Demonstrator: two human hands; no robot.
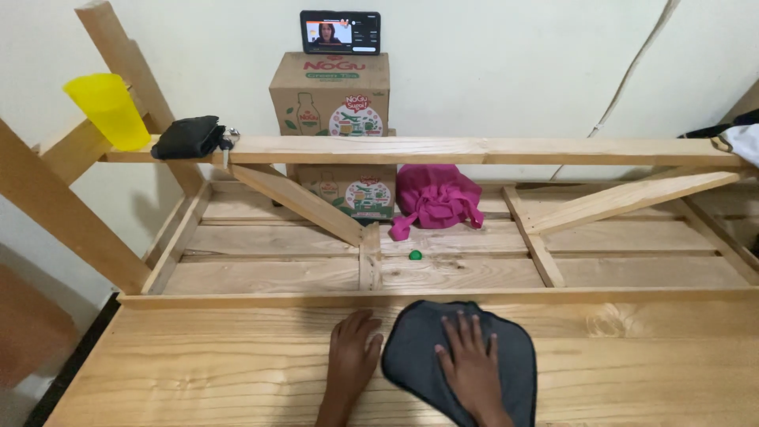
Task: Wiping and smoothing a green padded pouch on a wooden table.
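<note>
Dark cloth (462,360) pressed flat on the wooden counter (198,364) under the right hand (472,365).

The cloth is laid near the middle of the counter's near edge, and the right hand is spread open on top of it, fingers splayed, nothing clasped in its grip. The left hand (352,356) is rested flat on bare wood just beside the cloth's left edge, its grip likewise open and empty. Beyond the counter's far edge a slatted wooden frame (474,273) is seen, with a pink bag (437,198), a small green cap (415,255) and cardboard boxes (330,95) on it. A yellow cup (108,109) and a black pouch (188,137) are set on the rail (474,150) at the left end.
</note>
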